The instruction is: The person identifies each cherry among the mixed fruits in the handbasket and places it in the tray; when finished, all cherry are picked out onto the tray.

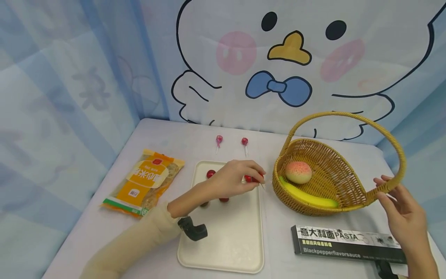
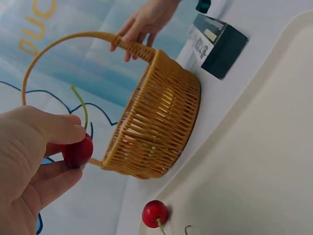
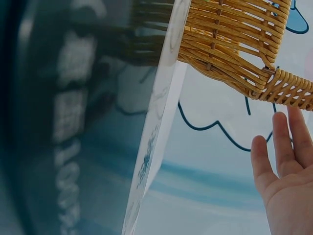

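Both hands are busy at the table: the left hand is pinching a cherry between thumb and fingertips, its green stem sticking up past the knuckles in the left wrist view, while the right hand is reaching up with straight, relaxed fingers that are touching the handle of the wicker basket where it meets the rim, without closing round it. The cherry is hanging just above the right edge of the cream tray, and the basket is sitting immediately to its right, so the left hand is the nearer one to the basket's open mouth on that side. The basket's long axis is running roughly left to right across the table, with a peach and a banana lying inside. More cherries are lying on the tray behind the left wrist. A black pasta box is lying in front of the basket, just beneath the right hand.
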Available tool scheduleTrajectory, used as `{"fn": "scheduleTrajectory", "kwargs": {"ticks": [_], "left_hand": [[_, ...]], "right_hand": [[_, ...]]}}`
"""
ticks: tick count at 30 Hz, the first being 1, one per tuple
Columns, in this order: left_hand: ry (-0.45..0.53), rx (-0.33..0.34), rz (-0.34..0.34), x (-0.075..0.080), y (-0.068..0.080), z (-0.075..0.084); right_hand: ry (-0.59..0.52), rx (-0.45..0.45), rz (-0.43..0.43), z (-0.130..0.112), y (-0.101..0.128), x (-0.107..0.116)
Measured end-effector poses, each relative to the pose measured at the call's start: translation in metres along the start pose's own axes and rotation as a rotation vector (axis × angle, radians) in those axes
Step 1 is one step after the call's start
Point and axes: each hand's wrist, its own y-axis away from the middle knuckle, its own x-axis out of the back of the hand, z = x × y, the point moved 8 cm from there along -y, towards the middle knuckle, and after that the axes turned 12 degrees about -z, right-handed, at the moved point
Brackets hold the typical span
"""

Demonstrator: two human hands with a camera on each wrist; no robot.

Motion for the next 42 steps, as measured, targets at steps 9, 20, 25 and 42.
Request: {"fn": "scheduleTrajectory", "kwargs": {"ticks": [9,20,25,42], "left_hand": [[-0.093,0.061,-0.107,-0.029,0.005,-0.021],[-0.086,0.161,-0.221,-0.067,0.011,-0.052],[-0.1,0.186,-0.237,-0.068,0.012,-0.052],[-0.088,0.117,-0.032,-0.038,0.049,-0.054]], "right_hand": [[-0.011,-0.007,0.004,-0.001,0.001,0.001],[0.012,0.003,-0.014,-0.001,0.004,0.001],[0.012,0.004,-0.013,-0.001,0.005,0.002],[0.026,-0.026,-0.032,-0.004,0.0,0.002]]}}
